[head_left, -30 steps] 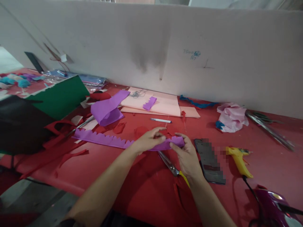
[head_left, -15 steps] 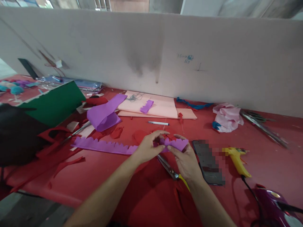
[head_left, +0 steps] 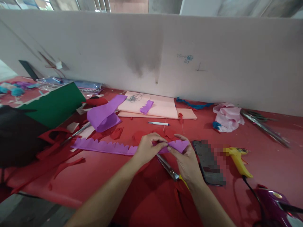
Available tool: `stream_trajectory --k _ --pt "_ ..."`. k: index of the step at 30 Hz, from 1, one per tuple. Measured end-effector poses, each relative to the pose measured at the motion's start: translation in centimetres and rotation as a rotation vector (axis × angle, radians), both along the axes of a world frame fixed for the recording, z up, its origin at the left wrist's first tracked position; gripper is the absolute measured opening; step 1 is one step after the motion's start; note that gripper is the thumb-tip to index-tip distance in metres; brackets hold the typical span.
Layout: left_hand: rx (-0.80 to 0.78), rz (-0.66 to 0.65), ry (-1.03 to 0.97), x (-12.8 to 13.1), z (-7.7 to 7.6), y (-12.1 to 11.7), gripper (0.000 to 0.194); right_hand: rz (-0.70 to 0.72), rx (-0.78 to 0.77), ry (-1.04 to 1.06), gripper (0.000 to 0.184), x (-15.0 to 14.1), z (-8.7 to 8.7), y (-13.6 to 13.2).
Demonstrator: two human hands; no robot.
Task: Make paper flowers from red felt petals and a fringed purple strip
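Between both hands' closed grip [head_left: 167,145], the scalloped purple strip [head_left: 104,147] trails left

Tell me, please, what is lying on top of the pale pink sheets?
On the pale pink sheets lie a tangle of dark thread and a small purple scalloped piece. Whatever is beneath them is covered.

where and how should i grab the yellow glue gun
Best by the handle of the glue gun, coming from the right with the right hand once it lets go of the purple strip. The handle slants toward you, and the phone lies off to its left. Mind the cord leaving its near end.
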State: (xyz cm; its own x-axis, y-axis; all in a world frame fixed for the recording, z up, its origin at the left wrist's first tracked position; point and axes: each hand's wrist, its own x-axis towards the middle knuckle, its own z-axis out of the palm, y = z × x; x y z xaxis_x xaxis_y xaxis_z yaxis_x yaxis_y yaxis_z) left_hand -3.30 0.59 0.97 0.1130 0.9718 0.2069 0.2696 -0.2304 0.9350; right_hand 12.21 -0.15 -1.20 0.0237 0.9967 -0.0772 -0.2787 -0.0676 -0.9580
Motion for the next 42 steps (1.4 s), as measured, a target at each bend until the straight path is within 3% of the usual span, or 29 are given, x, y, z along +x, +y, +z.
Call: stream_trajectory --k 5,9,13,15,18,21,23,24,25,26,28,29,30,32,35,38,40,42 --pt "-0.029 0.033 -0.029 0.4 0.0 -0.2 0.013 0.011 0.0 -0.042 0.052 0.0 -0.2 -0.1" --pt "-0.103 -0.036 -0.134 0.4 0.3 -0.2 0.013 0.01 -0.029 0.048 0.053 0.1 -0.4 0.1" --pt "-0.192 -0.102 -0.204 -0.1 -0.1 -0.1 0.052 -0.022 -0.053 0.111 0.052 0.1 -0.3 0.3" --pt "-0.224 -0.129 -0.159 -0.3 -0.6 0.2 0.058 -0.031 -0.057 0.116 0.052 0.0 -0.3 0.4" --pt "-0.23 -0.161 -0.092 -0.6 -1.2 0.7 0.053 -0.048 -0.044 0.115 0.053 0.0 -0.4 0.5" --pt "-0.173 -0.151 -0.033 -0.5 -0.4 0.4 0.047 -0.053 -0.054 0.131 0.054 0.2 -0.1 0.1" --pt "-0.05 -0.002 0.039 -0.3 0.9 -1.2 0.046 -0.047 -0.107 0.156 0.055 0.4 0.5 -0.7" --pt "0.037 0.141 0.082 -0.1 1.6 -2.5 0.042 -0.036 -0.148 0.175 0.057 0.5 0.9 -1.3" --pt "0.085 0.249 0.127 0.1 2.1 -4.2 0.029 -0.024 -0.188 0.202 0.059 0.6 1.3 -2.0" --pt "0.065 0.275 0.14 0.4 2.5 -6.0 0.014 -0.016 -0.22 0.231 0.063 0.7 1.7 -2.7" --pt "-0.197 0.057 0.098 1.0 2.5 -9.5 0.03 -0.017 -0.25 0.291 0.068 0.6 2.4 -4.5" --pt "-0.336 -0.08 0.034 1.4 2.1 -11.1 0.036 -0.03 -0.249 0.311 0.07 0.4 2.6 -5.5" --pt "-0.423 -0.109 -0.082 1.8 1.5 -12.2 0.035 -0.052 -0.245 0.321 0.07 0.0 2.7 -6.5" --pt "-0.479 0.043 -0.382 2.6 0.4 -13.5 0.028 -0.103 -0.242 0.318 0.07 -1.2 2.7 -8.6" --pt "-0.488 0.318 -0.7 3.1 0.0 -13.5 0.045 -0.163 -0.192 0.287 0.064 -3.2 2.1 -11.4" --pt "-0.418 0.346 -0.727 2.2 0.7 -12.7 0.046 -0.074 -0.084 0.073 0.052 -3.0 1.3 -12.8" --pt "-0.408 0.341 -0.674 0.9 1.1 -12.4 0.046 0.022 0.009 -0.268 0.045 -0.6 1.0 -12.8" --pt "-0.413 0.38 -0.618 -0.5 1.1 -12.2 0.052 0.031 0.139 -0.716 0.042 3.0 0.7 -12.0"
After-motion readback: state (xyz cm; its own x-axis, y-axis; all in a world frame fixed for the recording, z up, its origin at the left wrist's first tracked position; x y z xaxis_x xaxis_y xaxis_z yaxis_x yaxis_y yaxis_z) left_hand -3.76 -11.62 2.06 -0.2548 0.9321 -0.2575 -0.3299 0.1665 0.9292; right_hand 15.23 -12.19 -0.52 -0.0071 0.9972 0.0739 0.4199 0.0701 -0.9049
